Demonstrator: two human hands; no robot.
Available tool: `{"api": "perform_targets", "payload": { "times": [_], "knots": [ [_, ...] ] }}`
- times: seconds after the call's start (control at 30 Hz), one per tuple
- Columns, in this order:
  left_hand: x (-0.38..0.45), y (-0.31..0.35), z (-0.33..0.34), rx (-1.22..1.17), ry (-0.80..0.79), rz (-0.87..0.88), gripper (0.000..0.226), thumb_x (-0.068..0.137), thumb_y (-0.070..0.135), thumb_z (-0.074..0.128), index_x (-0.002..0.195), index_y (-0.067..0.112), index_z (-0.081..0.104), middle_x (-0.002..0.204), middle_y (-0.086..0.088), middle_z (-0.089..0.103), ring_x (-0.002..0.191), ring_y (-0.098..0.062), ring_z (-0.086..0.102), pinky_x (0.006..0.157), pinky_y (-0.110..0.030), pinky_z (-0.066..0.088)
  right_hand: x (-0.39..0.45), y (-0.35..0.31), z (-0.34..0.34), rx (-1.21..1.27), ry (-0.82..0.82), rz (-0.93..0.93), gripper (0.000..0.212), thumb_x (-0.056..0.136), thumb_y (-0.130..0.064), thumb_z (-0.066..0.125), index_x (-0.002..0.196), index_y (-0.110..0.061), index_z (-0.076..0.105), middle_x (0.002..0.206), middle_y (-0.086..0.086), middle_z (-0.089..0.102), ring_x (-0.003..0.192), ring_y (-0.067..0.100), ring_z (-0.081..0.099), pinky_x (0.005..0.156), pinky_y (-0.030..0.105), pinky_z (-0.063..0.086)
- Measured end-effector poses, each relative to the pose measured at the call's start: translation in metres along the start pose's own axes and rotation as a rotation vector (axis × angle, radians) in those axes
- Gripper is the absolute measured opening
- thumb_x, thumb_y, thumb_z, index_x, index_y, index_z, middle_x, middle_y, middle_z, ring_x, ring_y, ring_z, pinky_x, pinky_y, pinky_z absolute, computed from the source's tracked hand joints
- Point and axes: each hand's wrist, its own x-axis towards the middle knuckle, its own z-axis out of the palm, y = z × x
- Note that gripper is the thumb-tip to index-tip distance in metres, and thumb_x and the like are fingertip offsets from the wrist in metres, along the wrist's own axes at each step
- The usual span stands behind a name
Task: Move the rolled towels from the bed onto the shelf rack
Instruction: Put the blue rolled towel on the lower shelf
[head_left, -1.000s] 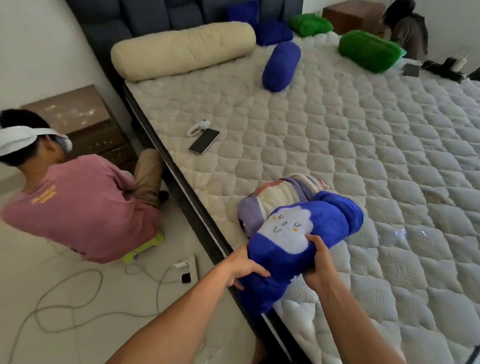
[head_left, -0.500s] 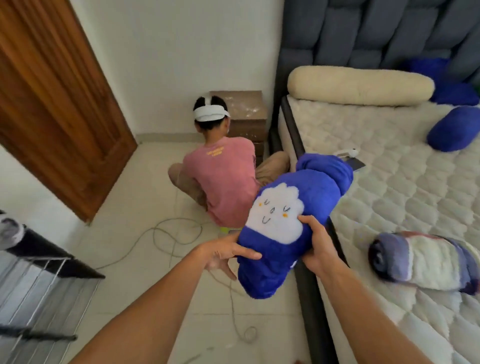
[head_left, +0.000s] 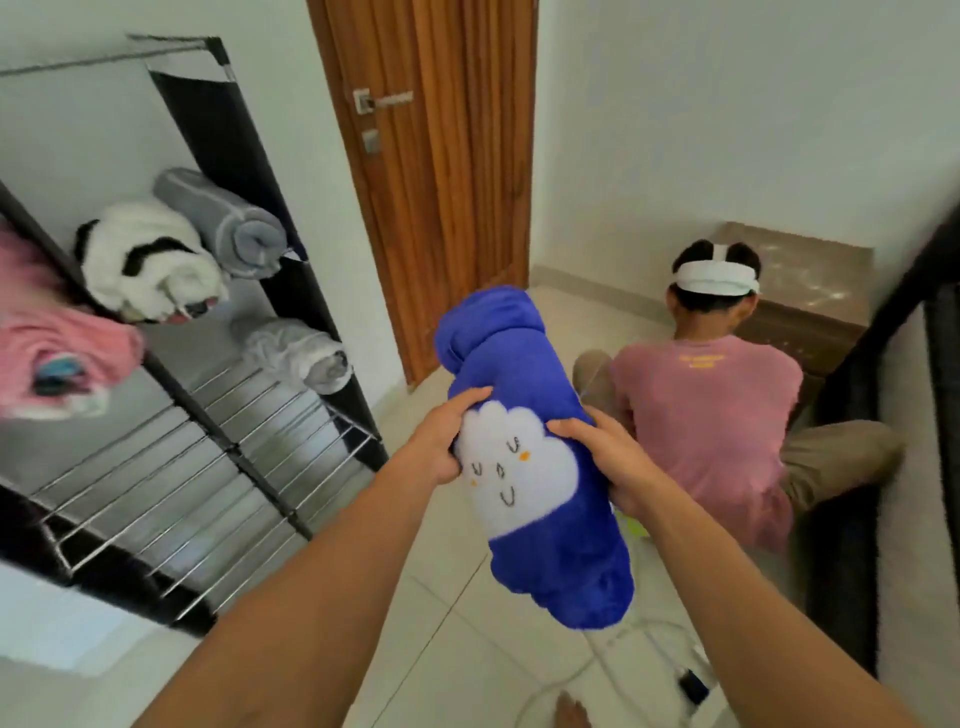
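A blue rolled towel (head_left: 545, 551) with a white cloud face hangs in the air over the tiled floor, held between both hands. My left hand (head_left: 441, 441) grips its left side and my right hand (head_left: 602, 457) its right side. The black metal shelf rack (head_left: 218, 447) stands to the left. On it lie a grey rolled towel (head_left: 228, 223), a white and black roll (head_left: 145, 260), a pink one (head_left: 57, 343) and a pale grey roll (head_left: 296, 353) on a lower wire shelf. Only the dark frame of the bed (head_left: 893, 322) shows at the right edge.
A person in a pink shirt (head_left: 717, 415) sits on the floor to the right, facing a brown nightstand (head_left: 810, 280). A wooden door (head_left: 441, 171) is straight ahead. A white cable and a power strip (head_left: 691, 680) lie on the floor near my foot.
I have turned left from the bed toward the rack, carrying the blue towel in both hands. The rack and door have come into view; the mattress has left it.
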Motion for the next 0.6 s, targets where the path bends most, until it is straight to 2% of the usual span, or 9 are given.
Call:
{"api": "perform_targets", "payload": {
  "times": [0.1, 0.17, 0.27, 0.33, 0.43, 0.53, 0.6],
  "knots": [
    [0.021, 0.01, -0.021, -0.147, 0.169, 0.042, 0.03, 0.079, 0.017, 0.071, 0.108, 0.013, 0.069, 0.095, -0.012, 0.074, 0.08, -0.029, 0.069, 0.077, -0.038, 0.057, 0.045, 0.015, 0.008, 0.028, -0.093, 0.027, 0.054, 0.074, -0.034, 0.075, 0.124, -0.024, 0.058, 0.117, -0.002, 0.071, 0.107, 0.022, 0.067, 0.094, 0.04, 0.051],
    [0.033, 0.015, -0.036, -0.227, 0.264, 0.057, 0.034, 0.077, 0.014, 0.072, 0.111, 0.011, 0.068, 0.098, -0.013, 0.073, 0.082, -0.03, 0.068, 0.076, -0.039, 0.057, 0.066, 0.028, 0.009, -0.014, -0.17, 0.062, 0.064, 0.07, -0.041, 0.076, 0.129, -0.026, 0.053, 0.12, -0.003, 0.069, 0.113, 0.02, 0.064, 0.095, 0.037, 0.048],
    [0.047, 0.021, -0.065, -0.348, 0.39, 0.077, 0.022, 0.081, 0.011, 0.068, 0.103, 0.01, 0.068, 0.08, -0.011, 0.075, 0.077, -0.029, 0.066, 0.076, -0.039, 0.056, 0.088, 0.046, 0.008, -0.182, -0.314, 0.174, 0.084, 0.056, -0.055, 0.075, 0.132, -0.031, 0.048, 0.122, -0.006, 0.065, 0.115, 0.012, 0.057, 0.097, 0.038, 0.037],
    [0.054, 0.027, -0.087, -0.408, 0.468, 0.077, 0.014, 0.083, 0.011, 0.067, 0.097, 0.01, 0.068, 0.07, -0.009, 0.075, 0.08, -0.029, 0.066, 0.079, -0.042, 0.055, 0.099, 0.064, 0.009, -0.27, -0.405, 0.282, 0.089, 0.053, -0.057, 0.076, 0.133, -0.032, 0.045, 0.123, -0.011, 0.06, 0.114, 0.008, 0.054, 0.1, 0.042, 0.032],
    [0.069, 0.039, -0.118, -0.503, 0.553, 0.081, 0.033, 0.083, 0.013, 0.067, 0.116, 0.01, 0.065, 0.099, -0.013, 0.073, 0.091, -0.032, 0.066, 0.078, -0.046, 0.053, 0.116, 0.089, 0.014, -0.267, -0.441, 0.42, 0.09, 0.058, -0.058, 0.077, 0.135, -0.032, 0.04, 0.128, -0.012, 0.054, 0.126, 0.018, 0.047, 0.11, 0.054, 0.022],
    [0.083, 0.058, -0.145, -0.574, 0.601, 0.085, 0.036, 0.087, 0.013, 0.063, 0.123, 0.011, 0.061, 0.104, -0.012, 0.069, 0.081, -0.029, 0.064, 0.081, -0.045, 0.049, 0.14, 0.1, 0.027, -0.17, -0.402, 0.511, 0.087, 0.066, -0.06, 0.075, 0.139, -0.035, 0.036, 0.146, -0.004, 0.042, 0.139, 0.028, 0.035, 0.112, 0.06, 0.019],
    [0.095, 0.068, -0.169, -0.62, 0.611, 0.081, 0.037, 0.087, 0.012, 0.062, 0.124, 0.009, 0.06, 0.114, -0.012, 0.067, 0.085, -0.03, 0.064, 0.087, -0.046, 0.049, 0.158, 0.105, 0.041, -0.068, -0.365, 0.541, 0.081, 0.073, -0.059, 0.068, 0.142, -0.033, 0.035, 0.149, -0.001, 0.038, 0.14, 0.032, 0.034, 0.11, 0.062, 0.022]
  ]
}}
